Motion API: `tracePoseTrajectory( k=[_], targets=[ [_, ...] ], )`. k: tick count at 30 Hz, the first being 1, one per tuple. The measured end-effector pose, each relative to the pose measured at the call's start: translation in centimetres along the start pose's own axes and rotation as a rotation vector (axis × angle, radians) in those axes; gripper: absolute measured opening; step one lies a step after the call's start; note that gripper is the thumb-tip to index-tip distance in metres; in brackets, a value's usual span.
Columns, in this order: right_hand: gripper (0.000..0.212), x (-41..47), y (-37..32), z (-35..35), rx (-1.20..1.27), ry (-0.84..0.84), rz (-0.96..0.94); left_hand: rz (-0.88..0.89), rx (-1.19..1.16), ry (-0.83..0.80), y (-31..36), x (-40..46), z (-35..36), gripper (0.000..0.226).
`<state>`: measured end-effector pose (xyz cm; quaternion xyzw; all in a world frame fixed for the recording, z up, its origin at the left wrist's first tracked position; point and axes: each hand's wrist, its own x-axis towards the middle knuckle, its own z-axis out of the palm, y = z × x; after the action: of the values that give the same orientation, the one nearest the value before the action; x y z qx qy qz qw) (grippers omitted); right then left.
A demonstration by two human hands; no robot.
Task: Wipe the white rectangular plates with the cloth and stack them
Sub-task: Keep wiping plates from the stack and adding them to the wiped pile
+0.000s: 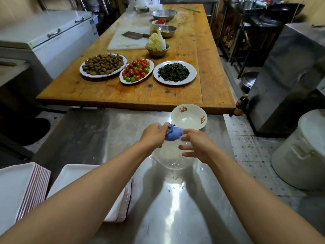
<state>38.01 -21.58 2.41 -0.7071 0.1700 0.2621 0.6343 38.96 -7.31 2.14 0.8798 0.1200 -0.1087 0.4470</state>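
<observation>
A bunched blue cloth [173, 135] is gripped by the left hand [152, 136]; the right hand [198, 146] is held beside it, fingers spread

Both forearms outstretched, left hand [152, 134] curled tight, right hand [198, 147] with fingers loosely spread.

steel counter [175, 208] — left hand [152, 135] grips bunched blue cloth [173, 134]; right hand [198, 147] beside it, fingers spread; cherry-print bowl [189, 117] just behind; two stacks of white rectangular plates [73, 178] at left — wooden table [140, 92] beyond.
</observation>
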Motion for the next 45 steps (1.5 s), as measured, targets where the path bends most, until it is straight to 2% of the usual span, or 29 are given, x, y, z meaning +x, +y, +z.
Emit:
tracePoseTrajectory(
  k=[1,3,5,7,9,11,12,15,17,19,21,27,31,37,41,43,45],
  targets=[
    [0.011,-0.5,-0.1,0.1,0.086,-0.044,0.036,0.003,0.01,-0.021,0.1,-0.5,0.2,0.031],
    [0.014,-0.9,-0.2,0.2,0.115,-0.069,0.041,0.013,-0.001,-0.095,0.5,-1.3,0.6,0.016],
    [0.009,-1.3,-0.2,0.3,0.12,0.025,-0.051,-0.044,-0.167,-0.147,1.1,-2.0,0.6,0.003],
    [0.022,-1.4,0.0,-0.1,0.15,0.12,-0.162,-0.17,-0.422,-0.201,1.5,-2.5,0.3,0.008],
    [0.021,-1.9,0.1,-0.9,0.141,0.191,-0.212,-0.264,-0.526,-0.249,1.6,-3.0,0.3,0.013],
    [0.016,-2.5,0.6,-1.5,0.132,0.232,-0.192,-0.285,-0.429,-0.242,1.4,-3.7,0.6,0.014],
    [0.015,-3.0,0.7,-1.7,0.14,0.243,-0.186,-0.257,-0.369,-0.214,1.3,-4.0,0.7,0.025],
    [0.02,-4.3,0.8,-1.8,0.23,0.202,-0.231,-0.071,-0.318,-0.179,1.4,-5.3,0.2,0.058],
    [0.027,-5.5,0.5,-1.4,0.269,0.112,-0.263,0.026,-0.333,-0.25,1.8,-6.5,-0.4,0.063],
    [0.036,-6.8,0.1,-0.5,0.292,0.024,-0.278,0.082,-0.341,-0.285,2.1,-7.7,-1.0,0.048],
    [0.043,-8.1,-0.2,0.7,0.282,0.027,-0.278,0.099,-0.359,-0.232,2.1,-8.8,-2.0,0.032],
    [0.018,-11.9,0.4,4.2,0.23,0.109,-0.24,0.066,-0.428,-0.247,-1.5,-11.3,-6.6,0.012],
    [0.021,-14.2,1.7,8.7,0.159,0.057,-0.212,0.02,-0.472,-0.194,-5.2,-13.1,-10.1,0.016],
    [0.021,-16.9,3.7,17.9,0.229,-0.112,-0.149,-0.009,-0.553,-0.14,-12.1,-16.1,-15.4,0.006],
    [0.02,-18.1,5.4,22.5,0.265,-0.126,-0.151,-0.077,-0.538,-0.113,-16.4,-17.2,-18.7,0.009],
    [0.014,-18.5,6.3,23.9,0.285,-0.07,-0.169,-0.085,-0.515,-0.115,-18.3,-17.5,-19.9,0.009],
    [0.007,-18.7,7.1,24.6,0.201,0.083,-0.202,-0.076,-0.475,-0.097,-19.8,-17.6,-20.9,0.007]
  ],
)
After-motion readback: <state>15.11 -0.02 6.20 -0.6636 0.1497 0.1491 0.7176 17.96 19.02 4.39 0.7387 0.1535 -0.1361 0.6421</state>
